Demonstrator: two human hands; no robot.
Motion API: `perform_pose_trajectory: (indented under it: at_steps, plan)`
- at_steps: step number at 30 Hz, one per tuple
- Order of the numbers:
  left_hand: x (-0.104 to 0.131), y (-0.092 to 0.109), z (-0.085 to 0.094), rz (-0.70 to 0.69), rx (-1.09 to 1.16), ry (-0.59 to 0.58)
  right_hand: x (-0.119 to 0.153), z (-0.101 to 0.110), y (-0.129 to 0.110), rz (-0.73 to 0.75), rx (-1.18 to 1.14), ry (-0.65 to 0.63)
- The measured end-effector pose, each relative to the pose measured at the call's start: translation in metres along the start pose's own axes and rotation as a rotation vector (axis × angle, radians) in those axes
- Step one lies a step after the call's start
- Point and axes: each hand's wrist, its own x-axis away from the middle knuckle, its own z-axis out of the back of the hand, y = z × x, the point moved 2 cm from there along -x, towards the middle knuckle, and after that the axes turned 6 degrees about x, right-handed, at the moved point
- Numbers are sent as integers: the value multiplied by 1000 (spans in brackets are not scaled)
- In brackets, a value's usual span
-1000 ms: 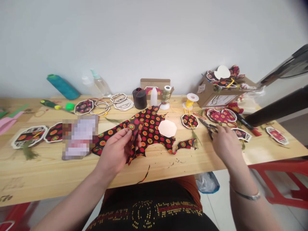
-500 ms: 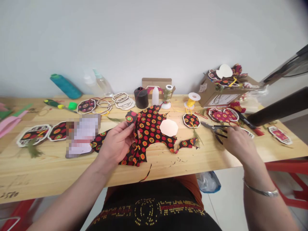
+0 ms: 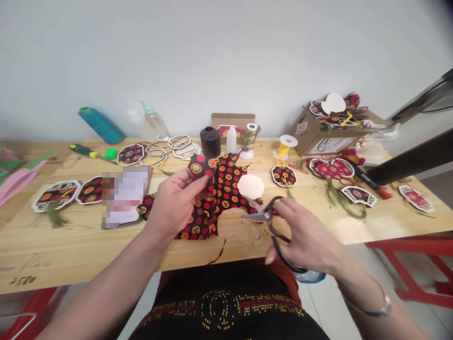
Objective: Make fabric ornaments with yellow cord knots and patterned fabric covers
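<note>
Left hand [image 3: 179,200] pinches the upper edge of the black floral-print cloth [image 3: 230,189], which lies creased and jagged-edged on the smooth wooden table [image 3: 88,250]; right hand [image 3: 307,236], apart from it, grips black-handled metal scissors [image 3: 264,216], blades parted; beyond them lies a white scalloped card [image 3: 250,187]; farther back stands a cylindrical black thread spool [image 3: 210,142].

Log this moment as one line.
Left hand: pinching fabric, edge raised | Right hand: holding scissors, blades apart | White card: overlapping fabric
</note>
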Motion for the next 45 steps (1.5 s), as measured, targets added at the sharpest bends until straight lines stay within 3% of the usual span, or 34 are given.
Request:
perform_pose_trajectory:
  at_steps: [4,10,16,20,22,25,27,29,32,37,41,45]
  plan:
    - [5,3,-6,-13,3,-27,-16,-21,-22,103,14,-74]
    - [16,4,-13,-46,-44,-11,-26,-31,-35,134,142,-64]
    - [30,12,-18,-55,-90,26,-25,-40,-33,73,273,-85]
    - [37,30,-14,-106,2,-73,-18,-35,-24,30,215,-98]
    - [37,32,-10,-66,1,-127,-12,-27,-15,5,110,-83]
    - [32,17,-8,180,-68,-245,2,-9,6,-98,-75,32]
    - [28,3,-11,236,-162,-294,11,2,22,-201,-165,143]
    - [26,-11,-20,203,-325,-367,20,9,35,-295,-239,215]
    - [26,-29,-43,152,-636,-567,28,13,46,-361,-325,287]
    - [22,-48,-88,-160,-1241,-588,31,12,52,-362,-393,407]
    - [13,-72,-116,-235,-1437,-696,29,11,50,-358,-393,431]
    - [7,-86,-121,-250,-1511,-809,29,8,47,-383,-297,413]
